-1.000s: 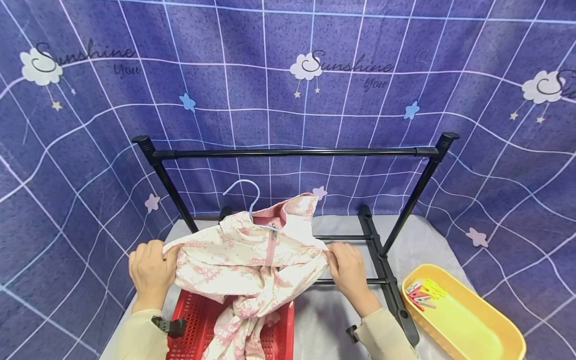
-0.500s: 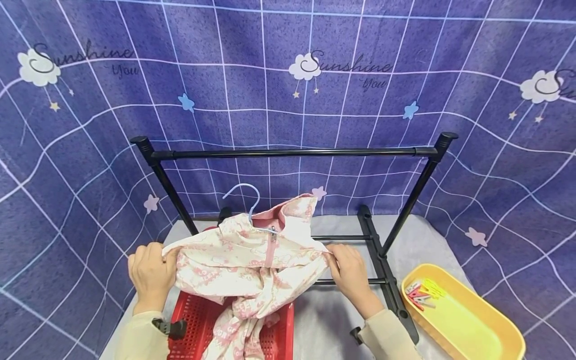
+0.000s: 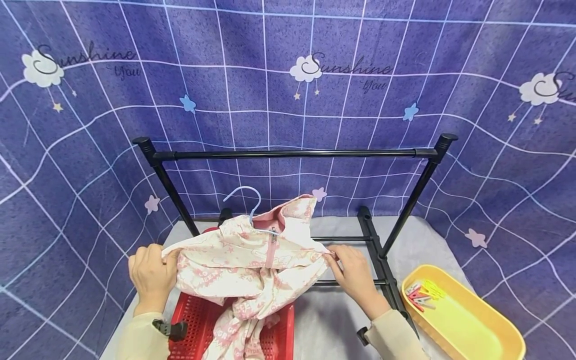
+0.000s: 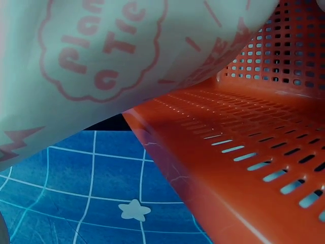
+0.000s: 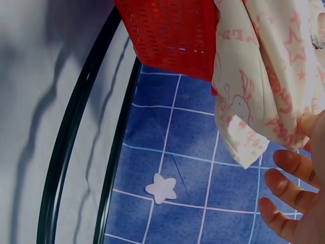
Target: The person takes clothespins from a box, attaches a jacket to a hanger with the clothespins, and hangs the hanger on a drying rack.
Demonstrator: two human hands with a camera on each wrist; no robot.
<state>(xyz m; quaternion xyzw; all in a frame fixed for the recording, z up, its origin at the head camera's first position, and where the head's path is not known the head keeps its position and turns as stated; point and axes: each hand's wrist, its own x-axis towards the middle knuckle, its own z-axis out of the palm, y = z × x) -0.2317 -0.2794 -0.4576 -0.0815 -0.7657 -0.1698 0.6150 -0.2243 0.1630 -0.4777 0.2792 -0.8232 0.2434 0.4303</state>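
Note:
A white jacket with pink print (image 3: 211, 277), pink lining and a short front zipper is stretched between my two hands in the head view. From its neck opening rises the light blue hook of a hanger (image 3: 256, 192), tilted to the left; most of the hanger is hidden inside the cloth. My left hand (image 3: 152, 275) grips the jacket's left shoulder edge. At the opposite shoulder, my right hand (image 3: 355, 277) pinches the fabric between thumb and forefinger, and in the right wrist view its other fingers (image 5: 287, 180) are loosely bent. The jacket's lower part trails down over a red basket (image 3: 193, 315).
Behind the jacket stands a black clothes rack, its top bar (image 3: 297, 154) running across and its foot (image 3: 382, 270) on the light-covered table (image 3: 315, 320). To the right lies a yellow tray (image 3: 477, 320) holding several coloured clips (image 3: 420, 295). A blue patterned curtain (image 3: 360, 115) surrounds everything.
The hanger's hook has sunk slightly. My right wrist has shifted a little right and down while the fingertips keep the cloth; my left hand has barely moved.

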